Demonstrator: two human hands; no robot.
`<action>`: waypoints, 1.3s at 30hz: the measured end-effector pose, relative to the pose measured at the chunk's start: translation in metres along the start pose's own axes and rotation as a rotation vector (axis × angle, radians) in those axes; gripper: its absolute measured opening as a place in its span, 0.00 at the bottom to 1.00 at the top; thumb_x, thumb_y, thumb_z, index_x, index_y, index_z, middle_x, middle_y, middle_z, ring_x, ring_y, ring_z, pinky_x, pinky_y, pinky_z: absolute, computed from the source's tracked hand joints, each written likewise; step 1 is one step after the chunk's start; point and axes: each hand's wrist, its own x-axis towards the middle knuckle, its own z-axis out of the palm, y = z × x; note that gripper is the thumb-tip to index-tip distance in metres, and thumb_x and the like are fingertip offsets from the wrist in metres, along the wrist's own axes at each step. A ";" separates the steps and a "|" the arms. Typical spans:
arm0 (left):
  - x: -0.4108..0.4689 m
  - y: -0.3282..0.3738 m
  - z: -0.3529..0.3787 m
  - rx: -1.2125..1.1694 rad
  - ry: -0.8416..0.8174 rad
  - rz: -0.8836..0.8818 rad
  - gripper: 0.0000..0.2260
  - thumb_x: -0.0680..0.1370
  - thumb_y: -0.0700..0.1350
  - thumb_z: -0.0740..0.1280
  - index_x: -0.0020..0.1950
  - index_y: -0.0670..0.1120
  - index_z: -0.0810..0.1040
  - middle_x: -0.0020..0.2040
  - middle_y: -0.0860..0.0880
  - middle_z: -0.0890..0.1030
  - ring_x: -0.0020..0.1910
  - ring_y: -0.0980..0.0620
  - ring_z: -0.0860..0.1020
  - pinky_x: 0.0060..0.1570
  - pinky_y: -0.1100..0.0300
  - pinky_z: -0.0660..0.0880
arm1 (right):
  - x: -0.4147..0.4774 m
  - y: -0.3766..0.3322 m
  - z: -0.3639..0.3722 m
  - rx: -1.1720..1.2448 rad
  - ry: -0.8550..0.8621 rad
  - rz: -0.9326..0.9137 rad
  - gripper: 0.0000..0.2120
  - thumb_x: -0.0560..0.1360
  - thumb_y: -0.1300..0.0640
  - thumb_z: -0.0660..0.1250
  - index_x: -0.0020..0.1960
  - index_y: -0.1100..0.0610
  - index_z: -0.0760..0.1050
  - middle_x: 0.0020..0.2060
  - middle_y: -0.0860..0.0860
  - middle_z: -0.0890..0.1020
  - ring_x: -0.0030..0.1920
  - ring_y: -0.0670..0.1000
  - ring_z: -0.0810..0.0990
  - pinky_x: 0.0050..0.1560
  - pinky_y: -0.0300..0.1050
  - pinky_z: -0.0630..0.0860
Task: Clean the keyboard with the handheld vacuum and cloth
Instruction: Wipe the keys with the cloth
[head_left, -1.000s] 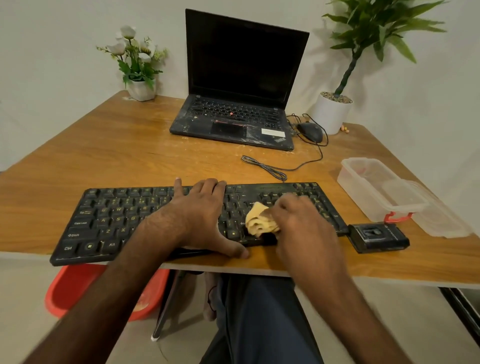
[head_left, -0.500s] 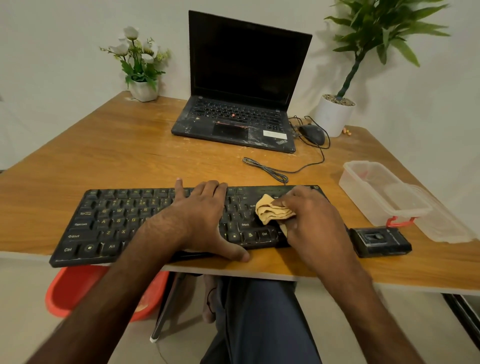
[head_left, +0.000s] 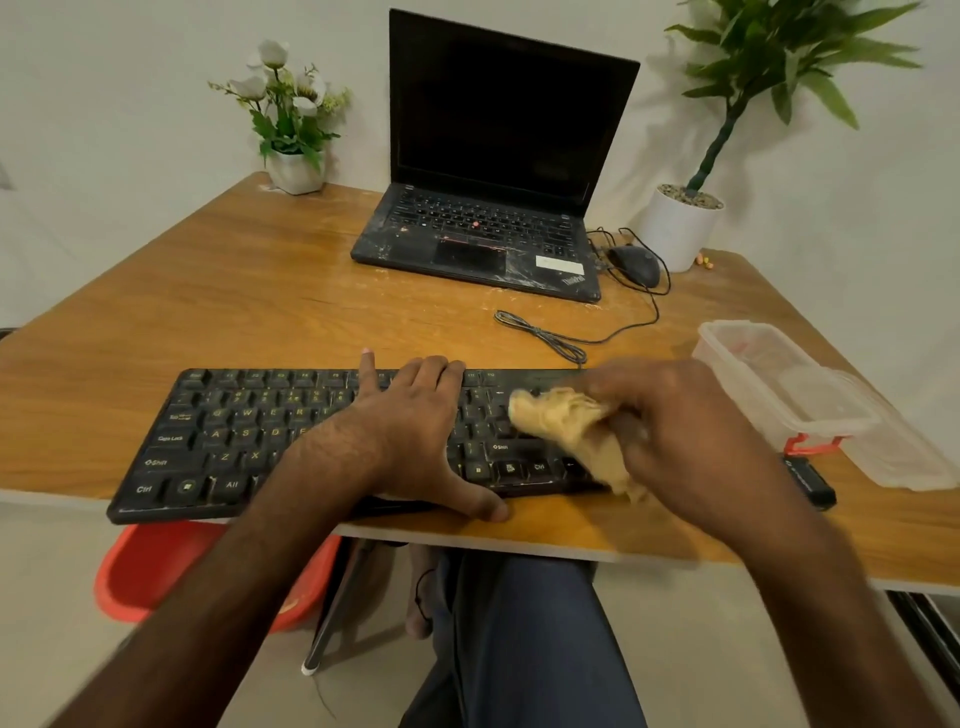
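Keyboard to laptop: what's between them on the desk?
Head view: only a bundled dark cable lies on the table between keyboard and laptop, toward the right; the rest is bare wood.

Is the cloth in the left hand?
No, the right hand grips the tan cloth, while the left hand lies flat on the black keyboard.

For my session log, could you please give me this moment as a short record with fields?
table: wooden
keyboard: black, at the table's near edge
cloth: tan, crumpled, against the right-end keys
left hand: flat on the keyboard's middle, fingers straight
right hand: grips the cloth
black device: right of the keyboard, not held
laptop: open, screen dark, at the back
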 end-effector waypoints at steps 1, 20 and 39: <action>0.000 0.001 -0.001 -0.001 0.000 -0.004 0.64 0.63 0.79 0.65 0.81 0.44 0.36 0.82 0.48 0.40 0.81 0.47 0.40 0.73 0.31 0.35 | 0.007 0.002 0.004 -0.034 0.085 0.019 0.16 0.74 0.59 0.68 0.60 0.49 0.82 0.51 0.41 0.83 0.50 0.41 0.78 0.52 0.36 0.75; 0.000 0.002 -0.001 0.014 -0.008 -0.021 0.64 0.63 0.79 0.65 0.81 0.44 0.35 0.82 0.48 0.40 0.81 0.46 0.40 0.72 0.30 0.33 | 0.016 0.001 0.016 -0.092 0.037 0.090 0.13 0.77 0.60 0.67 0.58 0.48 0.82 0.50 0.44 0.82 0.51 0.45 0.78 0.53 0.44 0.75; -0.002 0.007 -0.004 0.056 -0.003 -0.040 0.63 0.64 0.79 0.64 0.81 0.44 0.37 0.83 0.47 0.43 0.81 0.47 0.43 0.71 0.29 0.33 | 0.040 0.001 0.046 -0.264 0.128 0.100 0.21 0.77 0.62 0.67 0.68 0.50 0.75 0.56 0.46 0.75 0.57 0.46 0.71 0.62 0.44 0.72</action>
